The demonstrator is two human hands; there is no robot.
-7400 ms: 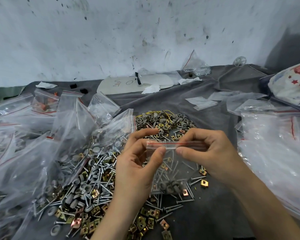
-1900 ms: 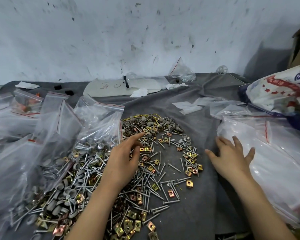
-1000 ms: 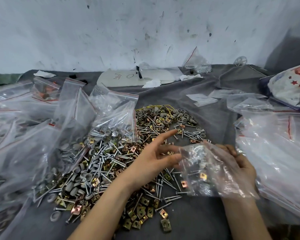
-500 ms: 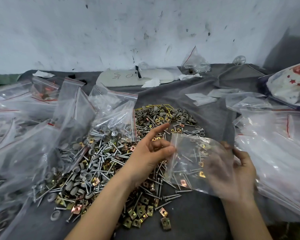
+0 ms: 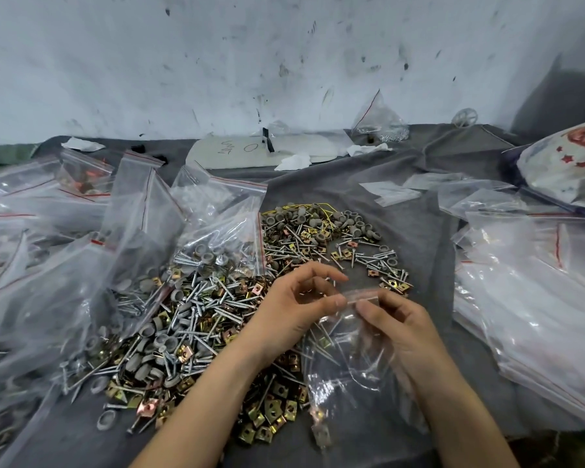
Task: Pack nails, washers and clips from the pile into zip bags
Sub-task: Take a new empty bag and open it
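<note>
Two hands work at the near side of one big pile point(image 5: 196, 309) of nails point(image 5: 210, 298), gray washers point(image 5: 299, 217) and gold clips point(image 5: 271, 410) on the table point(image 5: 416, 238). The pieces are far too many to count.

The left hand point(image 5: 294, 309) and the right hand point(image 5: 395, 325) hold one small clear zip bag point(image 5: 348, 366) between them, over the near right edge of the pile. The fingers point(image 5: 321, 275) and thumb of each hand pinch the bag's top strip, the left hand at its left end and the right hand at its right end. The rest of the bag hangs down toward the table. Nails and clips show through the clear plastic, so it is hard to tell which are inside the bag and which lie under it.

Left of the pile, many filled bags point(image 5: 48, 282) lean on each other. They overlap and run off the edge, so they cannot be counted. Right of the pile lies a heap of empty bags point(image 5: 527, 298), also cut off. Behind the pile sits one white card point(image 5: 237, 152) with writing too small to read.
</note>
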